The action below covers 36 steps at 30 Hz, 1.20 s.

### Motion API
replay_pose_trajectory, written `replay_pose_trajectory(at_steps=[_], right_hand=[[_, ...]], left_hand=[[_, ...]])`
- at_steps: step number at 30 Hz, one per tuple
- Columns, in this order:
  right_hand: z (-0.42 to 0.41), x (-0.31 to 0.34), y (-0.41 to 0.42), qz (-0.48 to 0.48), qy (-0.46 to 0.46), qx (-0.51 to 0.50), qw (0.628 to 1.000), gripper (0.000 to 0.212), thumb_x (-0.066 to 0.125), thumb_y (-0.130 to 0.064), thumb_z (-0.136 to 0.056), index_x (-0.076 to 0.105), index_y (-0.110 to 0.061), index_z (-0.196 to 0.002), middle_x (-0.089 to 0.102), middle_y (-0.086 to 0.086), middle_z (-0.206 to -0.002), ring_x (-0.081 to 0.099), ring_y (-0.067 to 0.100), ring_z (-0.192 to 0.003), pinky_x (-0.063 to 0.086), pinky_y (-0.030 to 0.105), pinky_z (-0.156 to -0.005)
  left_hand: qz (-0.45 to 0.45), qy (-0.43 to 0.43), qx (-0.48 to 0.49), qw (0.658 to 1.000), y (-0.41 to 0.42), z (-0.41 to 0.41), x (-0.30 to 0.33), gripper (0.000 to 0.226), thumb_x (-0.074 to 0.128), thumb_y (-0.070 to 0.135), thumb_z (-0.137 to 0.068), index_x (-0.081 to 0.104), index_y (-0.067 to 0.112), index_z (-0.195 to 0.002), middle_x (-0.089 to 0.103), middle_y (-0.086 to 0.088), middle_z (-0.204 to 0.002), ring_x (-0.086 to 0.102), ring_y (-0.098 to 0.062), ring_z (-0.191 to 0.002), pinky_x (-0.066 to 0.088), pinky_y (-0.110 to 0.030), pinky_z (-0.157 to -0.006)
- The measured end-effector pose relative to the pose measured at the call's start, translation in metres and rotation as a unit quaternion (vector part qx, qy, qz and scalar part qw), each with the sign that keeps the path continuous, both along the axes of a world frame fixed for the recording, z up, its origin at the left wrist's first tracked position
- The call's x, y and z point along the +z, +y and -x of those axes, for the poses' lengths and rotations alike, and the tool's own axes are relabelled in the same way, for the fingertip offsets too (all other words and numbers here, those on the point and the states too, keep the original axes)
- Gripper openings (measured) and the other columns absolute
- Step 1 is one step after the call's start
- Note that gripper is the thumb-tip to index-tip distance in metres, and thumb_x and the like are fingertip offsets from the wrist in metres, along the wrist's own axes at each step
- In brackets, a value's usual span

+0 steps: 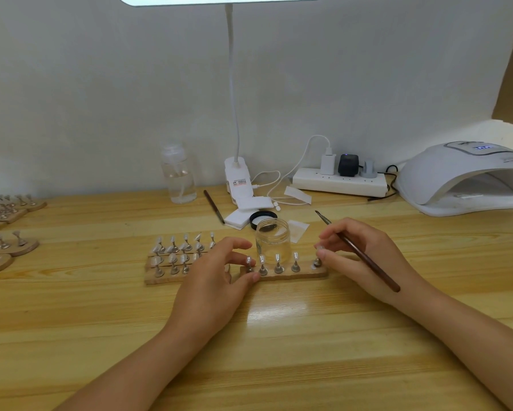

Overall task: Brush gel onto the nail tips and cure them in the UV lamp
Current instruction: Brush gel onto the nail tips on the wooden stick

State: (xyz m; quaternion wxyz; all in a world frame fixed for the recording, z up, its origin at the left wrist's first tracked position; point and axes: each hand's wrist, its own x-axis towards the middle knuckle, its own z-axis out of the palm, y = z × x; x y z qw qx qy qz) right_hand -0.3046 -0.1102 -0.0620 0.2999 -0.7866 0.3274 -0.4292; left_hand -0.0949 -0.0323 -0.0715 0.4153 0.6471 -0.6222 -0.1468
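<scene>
Wooden strip (305,274) carrying nail tips (278,257) lying on bench (279,336) before open gel jar (274,239); left hand (216,280) pinching strip's left end; right hand (359,256) gripping brush (365,256), fingertips touching rightmost stand; UV lamp (468,176) sitting far right.
</scene>
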Motion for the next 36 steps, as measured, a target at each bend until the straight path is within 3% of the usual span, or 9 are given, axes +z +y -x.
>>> replay_pose_trajectory(at_steps=[5,9,13,16,20,25,32,36], right_hand=[[-0.001,-0.002,0.0,0.016,-0.024,-0.043,0.999,0.02,0.071,-0.011,-0.077,0.06,-0.022,-0.088,0.066,-0.007,-0.081,0.063,0.0,-0.073,0.046,0.008,-0.068],[-0.007,0.0,0.008,0.121,-0.02,-0.063,0.99,0.02,0.071,-0.014,-0.076,0.059,-0.018,-0.091,0.064,-0.01,-0.084,0.062,-0.001,-0.081,0.047,0.009,-0.075],[-0.017,0.0,0.02,0.259,-0.021,-0.017,0.965,0.02,0.065,-0.021,-0.079,0.059,-0.013,-0.096,0.065,-0.004,-0.087,0.061,0.002,-0.085,0.05,0.015,-0.078],[-0.025,-0.001,0.027,0.297,-0.021,0.026,0.954,0.017,0.064,-0.02,-0.082,0.057,-0.016,-0.097,0.066,-0.001,-0.09,0.062,0.003,-0.085,0.05,0.017,-0.077],[-0.03,-0.003,0.032,0.294,-0.026,0.08,0.952,0.022,0.066,-0.019,-0.082,0.054,-0.017,-0.101,0.066,0.001,-0.092,0.063,0.006,-0.087,0.052,0.02,-0.076],[-0.033,-0.005,0.033,0.287,-0.022,0.101,0.952,0.023,0.067,-0.015,-0.082,0.054,-0.017,-0.101,0.065,0.0,-0.092,0.062,0.005,-0.089,0.051,0.019,-0.078],[-0.031,-0.001,0.031,0.281,-0.019,0.034,0.959,0.016,0.056,-0.027,-0.087,0.061,-0.017,-0.099,0.065,-0.005,-0.089,0.06,0.003,-0.082,0.048,0.017,-0.075],[-0.024,0.007,0.032,0.137,-0.091,0.028,0.986,0.029,0.036,-0.038,-0.092,0.062,-0.026,-0.1,0.067,-0.011,-0.075,0.061,0.0,-0.067,0.047,0.011,-0.062]], left_hand=[[0.022,-0.007,-0.003,1.0,0.003,0.001,0.0,0.037,0.071,0.023,-0.076,0.051,0.041,-0.102,0.063,0.02,-0.09,0.041,-0.002,-0.043,0.034,-0.015,-0.049],[0.081,-0.006,-0.015,0.997,0.005,0.002,0.001,0.034,0.07,0.028,-0.074,0.051,0.044,-0.097,0.06,0.027,-0.094,0.037,-0.005,-0.04,0.034,-0.012,-0.045],[0.175,-0.031,-0.058,0.982,0.01,0.006,0.004,0.027,0.071,0.021,-0.077,0.058,0.037,-0.095,0.055,0.035,-0.069,0.03,-0.004,-0.037,0.026,-0.007,-0.042],[0.217,-0.056,-0.1,0.969,0.012,0.008,0.006,0.022,0.067,0.034,-0.078,0.061,0.037,-0.1,0.058,0.03,-0.078,0.03,0.001,-0.042,0.026,-0.008,-0.046],[0.226,-0.054,-0.134,0.963,0.01,0.007,0.004,0.03,0.059,0.035,-0.08,0.059,0.033,-0.11,0.062,0.024,-0.091,0.032,0.004,-0.047,0.028,-0.005,-0.05],[0.219,-0.053,-0.152,0.962,0.01,0.008,0.004,0.026,0.058,0.029,-0.08,0.062,0.031,-0.105,0.056,0.034,-0.077,0.034,0.007,-0.05,0.028,-0.005,-0.052],[0.215,-0.022,-0.131,0.967,0.008,0.006,0.003,0.017,0.067,0.019,-0.078,0.068,0.032,-0.089,0.061,0.018,-0.072,0.031,-0.001,-0.046,0.026,-0.007,-0.05],[0.212,-0.003,-0.125,0.969,0.008,0.006,0.005,0.02,0.069,0.01,-0.076,0.069,0.027,-0.086,0.067,0.012,-0.084,0.031,-0.002,-0.044,0.028,-0.008,-0.046]])
